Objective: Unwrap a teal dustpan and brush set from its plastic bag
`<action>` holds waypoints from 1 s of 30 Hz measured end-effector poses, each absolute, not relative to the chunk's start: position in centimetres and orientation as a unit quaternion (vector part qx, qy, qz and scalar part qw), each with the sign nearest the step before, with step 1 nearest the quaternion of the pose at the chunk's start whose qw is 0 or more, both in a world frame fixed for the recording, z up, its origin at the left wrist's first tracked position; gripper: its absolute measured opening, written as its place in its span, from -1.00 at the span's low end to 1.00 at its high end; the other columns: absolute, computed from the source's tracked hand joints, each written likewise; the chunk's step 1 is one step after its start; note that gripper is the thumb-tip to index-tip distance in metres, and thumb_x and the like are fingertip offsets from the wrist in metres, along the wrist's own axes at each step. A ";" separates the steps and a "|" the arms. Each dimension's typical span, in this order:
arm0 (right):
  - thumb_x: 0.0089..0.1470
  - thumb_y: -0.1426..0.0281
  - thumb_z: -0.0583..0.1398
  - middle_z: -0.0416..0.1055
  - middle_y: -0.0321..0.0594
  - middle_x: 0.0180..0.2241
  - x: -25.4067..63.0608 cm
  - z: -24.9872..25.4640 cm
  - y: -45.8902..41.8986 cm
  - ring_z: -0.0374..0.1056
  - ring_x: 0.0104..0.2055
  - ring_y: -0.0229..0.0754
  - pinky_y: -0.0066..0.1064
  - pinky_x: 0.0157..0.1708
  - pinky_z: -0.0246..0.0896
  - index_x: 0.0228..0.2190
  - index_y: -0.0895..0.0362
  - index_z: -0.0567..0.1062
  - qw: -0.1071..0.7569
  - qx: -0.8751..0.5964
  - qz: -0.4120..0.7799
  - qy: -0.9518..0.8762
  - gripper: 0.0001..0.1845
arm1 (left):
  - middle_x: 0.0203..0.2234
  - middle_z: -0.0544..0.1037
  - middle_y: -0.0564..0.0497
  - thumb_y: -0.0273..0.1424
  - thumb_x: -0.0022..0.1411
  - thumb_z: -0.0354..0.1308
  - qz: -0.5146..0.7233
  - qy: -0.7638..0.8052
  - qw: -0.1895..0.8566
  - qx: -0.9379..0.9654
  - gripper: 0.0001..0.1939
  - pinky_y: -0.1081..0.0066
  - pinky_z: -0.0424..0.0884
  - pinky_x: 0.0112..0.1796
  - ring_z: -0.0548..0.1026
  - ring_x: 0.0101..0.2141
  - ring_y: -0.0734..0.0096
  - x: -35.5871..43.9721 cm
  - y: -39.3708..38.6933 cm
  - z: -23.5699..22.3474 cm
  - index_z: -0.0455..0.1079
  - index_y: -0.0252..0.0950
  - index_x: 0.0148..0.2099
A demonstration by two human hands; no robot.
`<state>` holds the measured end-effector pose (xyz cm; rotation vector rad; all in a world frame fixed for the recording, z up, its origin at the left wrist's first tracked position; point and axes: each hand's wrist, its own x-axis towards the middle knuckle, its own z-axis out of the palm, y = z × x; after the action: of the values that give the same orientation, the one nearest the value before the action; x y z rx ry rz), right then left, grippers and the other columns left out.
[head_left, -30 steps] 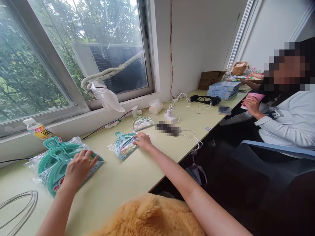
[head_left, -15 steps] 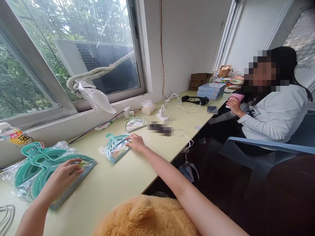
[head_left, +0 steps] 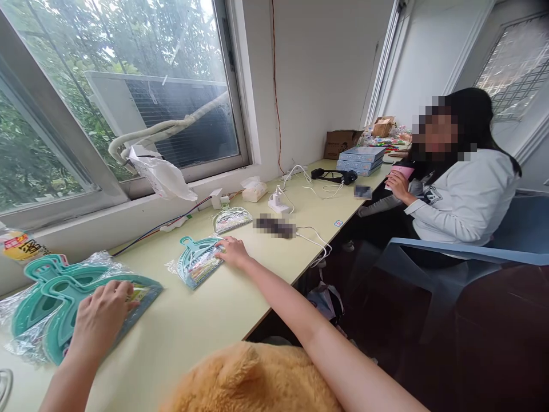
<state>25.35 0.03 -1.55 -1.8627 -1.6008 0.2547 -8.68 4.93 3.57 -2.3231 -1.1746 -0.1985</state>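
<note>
My left hand [head_left: 103, 317] lies over the front one of the large teal dustpan sets [head_left: 64, 297], its fingers curled onto the printed card near the front edge. These sets overlap in clear plastic wrap at the left; my hand hides part of the front one. My right hand [head_left: 233, 252] is stretched out and closed on the right edge of a smaller teal dustpan set [head_left: 197, 266], also wrapped, lying flat on the table. Behind it, untouched, lies another small dustpan set [head_left: 233, 220] with a pale green handle.
Along the table [head_left: 189, 332] stand a tissue pack [head_left: 254, 189], a white plug adapter [head_left: 278, 203], black goggles [head_left: 333, 175] and blue boxes [head_left: 361, 160]. A bottle [head_left: 21, 246] is at the left. A person [head_left: 467, 194] sits at the right holding a pink cup [head_left: 402, 170].
The fingers of my left hand have curled in on the large dustpan set. My right hand keeps its place on the smaller set. The view has shifted slightly to the right.
</note>
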 end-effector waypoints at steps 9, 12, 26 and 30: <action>0.23 0.17 0.24 0.28 -0.20 0.24 25.3 -1.4 -0.1 0.21 0.25 -0.11 -0.26 0.20 0.03 0.03 -0.04 0.49 0.323 -0.714 0.098 -0.613 -0.64 | -0.37 0.53 -0.19 -0.69 0.31 -0.32 0.024 -0.529 0.258 -0.808 -0.58 0.33 0.37 -0.44 0.61 -0.35 0.08 -2.9 0.4 2.4 0.35 -0.43 -0.08; 0.22 0.18 0.24 0.28 -0.18 0.24 25.3 -1.5 -0.1 0.20 0.26 -0.09 -0.25 0.21 0.02 0.04 -0.03 0.49 0.325 -0.713 0.098 -0.613 -0.63 | -0.34 0.54 -0.26 -0.61 0.35 -0.31 -0.011 -0.541 0.242 -0.805 -0.62 0.32 0.37 -0.45 0.62 -0.32 -0.01 -2.5 0.5 1.7 0.35 -0.45 -0.10; 0.26 0.18 0.20 0.28 -0.13 0.22 25.2 -1.2 -0.8 0.18 0.27 -0.08 -0.24 0.20 0.02 0.07 -0.02 0.46 0.317 -0.711 0.105 -0.619 -0.63 | -0.25 0.60 -0.14 -0.17 0.41 -0.24 -0.104 -0.587 0.086 -0.798 -0.67 0.29 0.27 -0.35 0.57 -0.27 0.04 -6.3 3.9 2.6 0.27 -0.22 -0.13; 0.24 0.20 0.22 0.25 -0.13 0.26 25.1 -1.3 -0.6 0.18 0.28 -0.07 -0.23 0.21 0.02 0.06 -0.01 0.48 0.322 -0.710 0.102 -0.618 -0.63 | -0.27 0.60 -0.10 -0.17 0.40 -0.20 -0.110 -0.596 0.089 -0.791 -0.70 0.33 0.26 -0.35 0.57 -0.25 0.07 -7.1 4.8 2.5 0.27 -0.20 -0.14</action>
<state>25.14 -0.60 -1.35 -1.8640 -1.6229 0.2675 -7.13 4.84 2.52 -2.3534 -1.7722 -0.3264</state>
